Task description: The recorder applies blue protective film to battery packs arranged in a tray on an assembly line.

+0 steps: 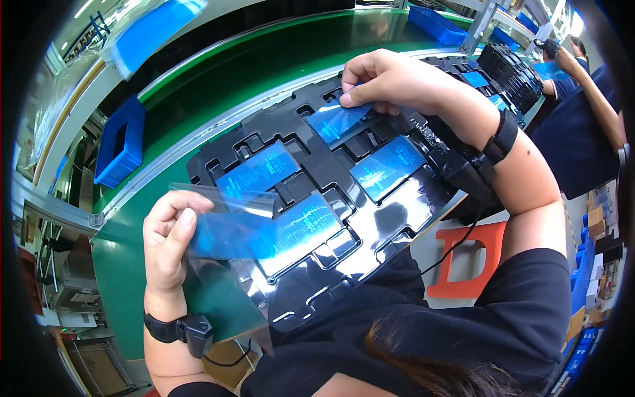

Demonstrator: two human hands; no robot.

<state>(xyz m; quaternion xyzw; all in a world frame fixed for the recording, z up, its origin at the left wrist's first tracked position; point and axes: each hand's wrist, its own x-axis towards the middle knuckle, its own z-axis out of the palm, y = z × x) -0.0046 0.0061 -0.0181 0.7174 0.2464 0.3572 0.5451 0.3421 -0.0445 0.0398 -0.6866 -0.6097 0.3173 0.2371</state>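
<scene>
A black moulded plastic tray (317, 159) lies in front of me, holding several flat blue batteries with pale print. My left hand (173, 231) is closed on a clear plastic film (231, 231) with a blue area, held above the tray's near left corner. That film partly covers the near battery (307, 228). At the far side, my right hand (380, 83) pinches at the upper edge of another battery (337, 122); what lies between its fingertips is hidden. Two more batteries rest in the tray, one at left (258, 172) and one at right (388, 169).
Beyond the tray runs a green conveyor belt (264, 56). A blue bin (122, 142) stands at the left, another blue bin (436, 26) at the far right. Stacked black trays (509, 76) and a co-worker (575, 119) are to the right. An orange stool (466, 258) stands below.
</scene>
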